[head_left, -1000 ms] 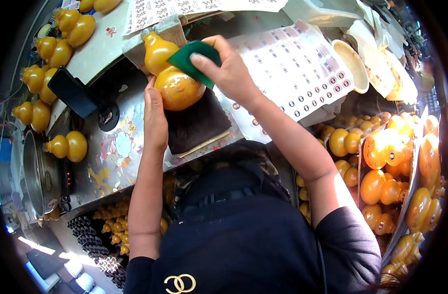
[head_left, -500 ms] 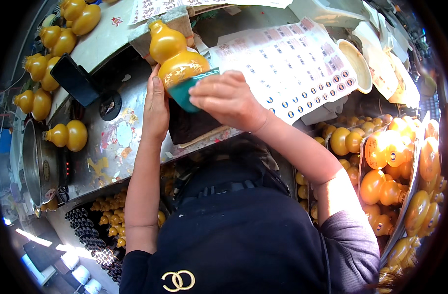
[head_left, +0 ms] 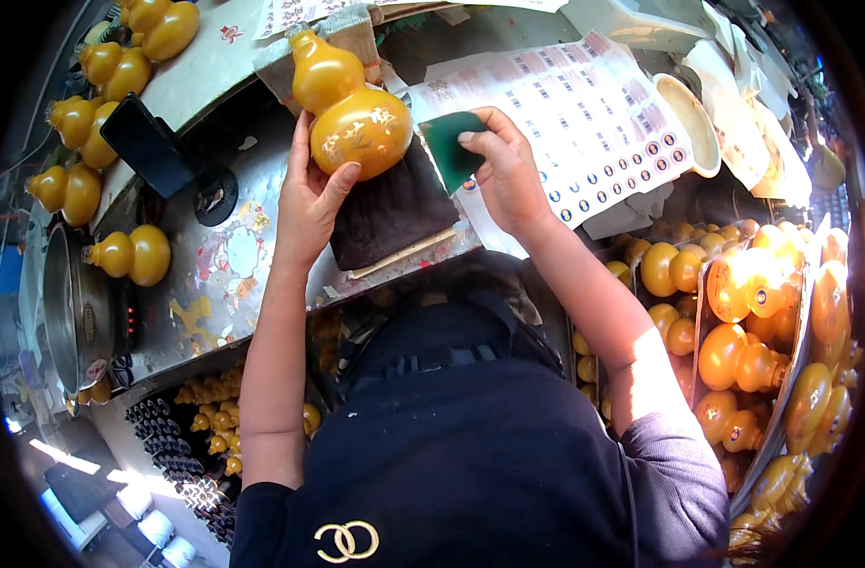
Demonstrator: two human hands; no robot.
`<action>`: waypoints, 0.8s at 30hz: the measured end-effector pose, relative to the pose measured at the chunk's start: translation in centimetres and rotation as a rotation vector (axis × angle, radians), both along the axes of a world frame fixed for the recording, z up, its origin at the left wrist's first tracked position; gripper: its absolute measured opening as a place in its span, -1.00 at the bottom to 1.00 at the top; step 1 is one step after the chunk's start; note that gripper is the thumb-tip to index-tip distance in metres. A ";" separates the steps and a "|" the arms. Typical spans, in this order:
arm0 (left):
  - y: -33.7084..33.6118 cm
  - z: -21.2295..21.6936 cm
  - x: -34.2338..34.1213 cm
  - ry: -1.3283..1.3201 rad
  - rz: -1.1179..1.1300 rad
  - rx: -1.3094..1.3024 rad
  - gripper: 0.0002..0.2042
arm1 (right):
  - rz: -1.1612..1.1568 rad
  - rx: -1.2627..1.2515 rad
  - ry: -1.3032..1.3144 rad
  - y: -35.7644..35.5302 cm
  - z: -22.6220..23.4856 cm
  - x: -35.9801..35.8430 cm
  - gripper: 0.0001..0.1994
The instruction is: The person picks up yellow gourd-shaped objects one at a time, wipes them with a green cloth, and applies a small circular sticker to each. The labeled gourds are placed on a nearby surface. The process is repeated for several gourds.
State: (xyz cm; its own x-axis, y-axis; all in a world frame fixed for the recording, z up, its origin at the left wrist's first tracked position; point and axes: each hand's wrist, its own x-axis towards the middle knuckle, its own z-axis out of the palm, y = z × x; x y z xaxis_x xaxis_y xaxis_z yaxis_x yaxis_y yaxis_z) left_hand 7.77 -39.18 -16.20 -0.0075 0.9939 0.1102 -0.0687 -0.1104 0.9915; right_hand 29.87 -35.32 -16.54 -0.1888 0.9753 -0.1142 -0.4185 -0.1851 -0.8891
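A glossy amber gourd [head_left: 356, 133] leans at a tilt, its narrow top against a cloth-wrapped block [head_left: 356, 43] and its wide lower bulb over a dark cloth pad [head_left: 385, 222]. Pale and gold decoration shows on that bulb. My left hand [head_left: 309, 199] grips the bulb's left side, thumb at the front, fingers partly hidden behind. To the right of the gourd, my right hand [head_left: 510, 175] pinches a flat dark green scraper [head_left: 451, 150] between thumb and fingers. The scraper is apart from the gourd and borders the printed sticker sheets [head_left: 565, 114].
A black phone [head_left: 148, 142] on a round stand is at the left. More gourds [head_left: 148, 254] line the left side, near a metal pan [head_left: 65, 308]. Racks of gourds [head_left: 724, 355] stand at the right below the table. A cream bowl [head_left: 693, 128] sits behind the sheets.
My right hand has drawn the green scraper off the gourd's lower bulb and moved right. My left thumb has shifted to the bulb's front, and the decorated face now shows fully.
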 end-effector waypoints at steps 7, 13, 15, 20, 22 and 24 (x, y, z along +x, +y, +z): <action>0.8 -0.7 -1.0 0.145 -0.056 0.068 -0.10 | 0.007 -0.110 0.139 -0.1 1.0 -0.9 -0.82; -0.2 0.6 1.5 0.718 0.158 0.261 0.01 | -0.119 -0.271 -0.033 -3.7 1.1 4.1 -0.72; 0.2 0.9 1.8 0.651 0.172 0.230 -0.01 | -0.297 -0.234 -0.071 -5.2 0.8 6.8 -0.72; 0.1 0.6 0.5 0.583 0.099 0.199 -0.09 | -0.767 -0.311 -0.101 -7.6 -1.8 14.6 -0.88; 0.0 0.7 1.1 0.652 0.108 0.211 -0.09 | -0.787 -0.390 -0.107 -7.7 -3.8 16.3 -0.80; -0.1 0.5 1.4 0.663 0.142 0.236 -0.06 | -0.737 -0.474 -0.046 -7.3 -4.3 16.6 -0.75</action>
State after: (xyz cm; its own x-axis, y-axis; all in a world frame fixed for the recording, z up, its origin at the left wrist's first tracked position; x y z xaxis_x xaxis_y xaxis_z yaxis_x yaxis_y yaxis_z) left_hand 9.17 -39.25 -15.71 0.0084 0.9373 0.3484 0.5708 -0.2906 0.7680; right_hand 46.46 -42.67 -20.81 0.4853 0.6951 -0.5305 -0.5428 -0.2362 -0.8060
